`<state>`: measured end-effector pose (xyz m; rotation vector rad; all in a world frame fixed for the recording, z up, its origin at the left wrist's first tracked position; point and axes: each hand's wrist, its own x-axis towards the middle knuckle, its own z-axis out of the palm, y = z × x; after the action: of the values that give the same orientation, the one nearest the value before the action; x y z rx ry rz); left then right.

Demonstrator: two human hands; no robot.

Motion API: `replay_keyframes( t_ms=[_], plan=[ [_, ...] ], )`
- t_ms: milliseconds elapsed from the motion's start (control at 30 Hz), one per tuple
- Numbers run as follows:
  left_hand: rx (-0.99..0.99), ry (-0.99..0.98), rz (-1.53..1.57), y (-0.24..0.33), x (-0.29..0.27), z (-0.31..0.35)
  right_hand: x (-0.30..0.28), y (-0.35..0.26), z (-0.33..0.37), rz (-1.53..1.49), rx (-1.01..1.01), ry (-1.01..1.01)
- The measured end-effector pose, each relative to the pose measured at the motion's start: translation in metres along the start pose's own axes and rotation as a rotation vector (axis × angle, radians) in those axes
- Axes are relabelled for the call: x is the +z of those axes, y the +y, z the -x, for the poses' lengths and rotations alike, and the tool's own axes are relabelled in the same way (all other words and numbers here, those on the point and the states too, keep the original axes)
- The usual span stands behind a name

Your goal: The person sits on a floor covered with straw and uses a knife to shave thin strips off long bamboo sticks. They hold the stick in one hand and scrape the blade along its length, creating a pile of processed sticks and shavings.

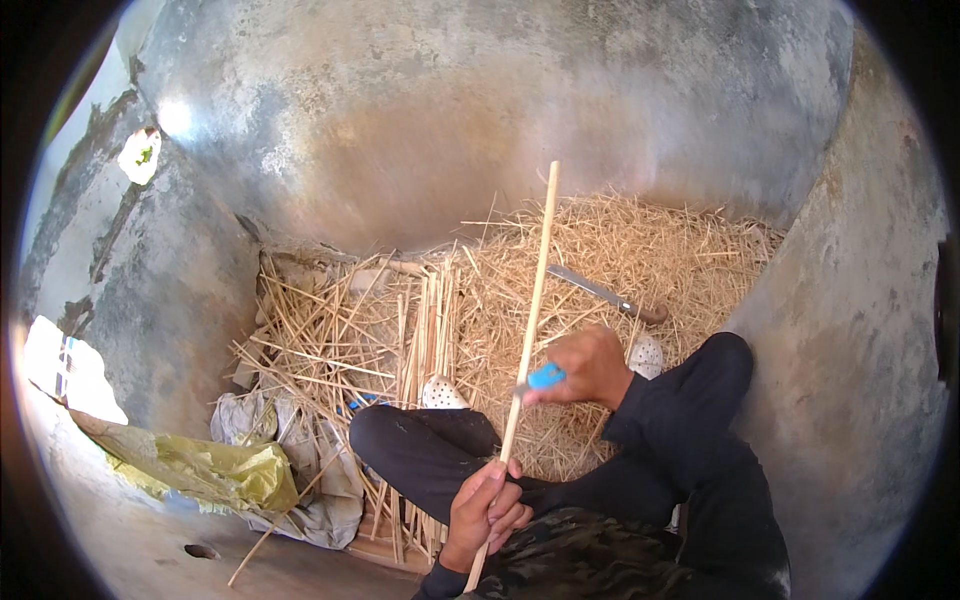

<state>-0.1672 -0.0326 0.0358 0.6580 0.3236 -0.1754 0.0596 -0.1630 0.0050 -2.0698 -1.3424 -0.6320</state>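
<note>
A long pale wooden stick point(533, 330) runs up and slightly right from my lap, its far end over the shavings. My left hand point(487, 508) is wrapped round its lower part. My right hand point(590, 368) grips a small blue-handled knife point(546, 376), its short grey blade blurred and against the stick about midway along. Beyond my right hand, a larger knife point(605, 294) with a wooden handle lies on the heap of shavings point(650, 240). My legs are folded on both sides of the stick.
Several pale sticks point(430, 320) lie in a bundle and scattered at the left. Crumpled grey sacking point(335, 490) and a yellow plastic sheet point(235, 472) lie at the lower left. Grey plastered walls point(480, 120) enclose the space closely. White perforated shoes point(443, 392) show at my feet.
</note>
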Motion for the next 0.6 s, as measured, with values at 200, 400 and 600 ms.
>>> replay_keyframes(
  t_ms=[200, 400, 600],
  plan=[
    [0.007, -0.019, -0.009, 0.004, 0.001, -0.004, 0.002, 0.014, -0.005, -0.018, 0.118, 0.009],
    [-0.007, -0.013, -0.022, -0.004, -0.003, 0.006, 0.003, 0.002, 0.007, -0.01, 0.144, -0.03],
    [-0.003, -0.004, -0.029, -0.003, -0.007, 0.009, 0.006, 0.021, -0.002, 0.024, 0.193, -0.053]
  ],
)
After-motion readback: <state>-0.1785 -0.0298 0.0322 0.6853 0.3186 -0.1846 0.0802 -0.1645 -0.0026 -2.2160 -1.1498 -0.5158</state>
